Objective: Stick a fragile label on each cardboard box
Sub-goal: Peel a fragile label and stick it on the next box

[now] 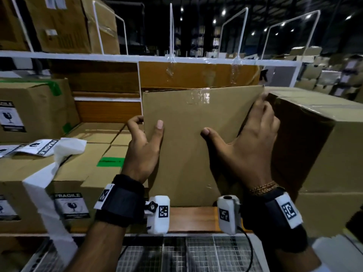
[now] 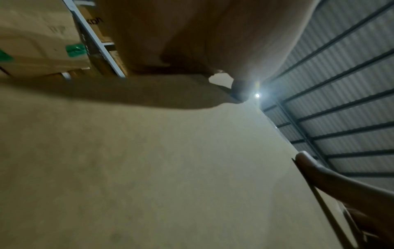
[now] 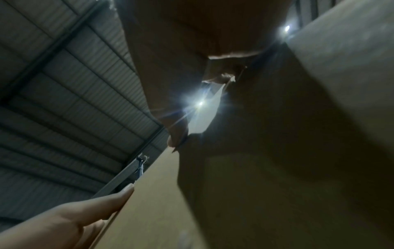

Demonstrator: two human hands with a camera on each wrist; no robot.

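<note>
I hold a plain cardboard box (image 1: pixel 188 138) upright on the wooden shelf, its blank front face (image 2: pixel 149 168) towards me. My left hand (image 1: pixel 143 142) grips its left edge, thumb on the front and fingers curled round the side. My right hand (image 1: pixel 249 142) clasps the right edge, thumb on the front and fingers reaching up the side towards the top corner. Loose fragile labels (image 1: pixel 42 147) lie on the boxes to the left. No label shows on the held box's face (image 3: pixel 160 210).
A large box (image 1: pixel 318 146) stands tight against the right side. Boxes at the left (image 1: pixel 29 107) carry fragile labels (image 1: pixel 71 206). A white backing strip (image 1: pixel 39 193) hangs over the left stack. A wire-grid surface (image 1: pixel 196 252) lies below the shelf's front edge.
</note>
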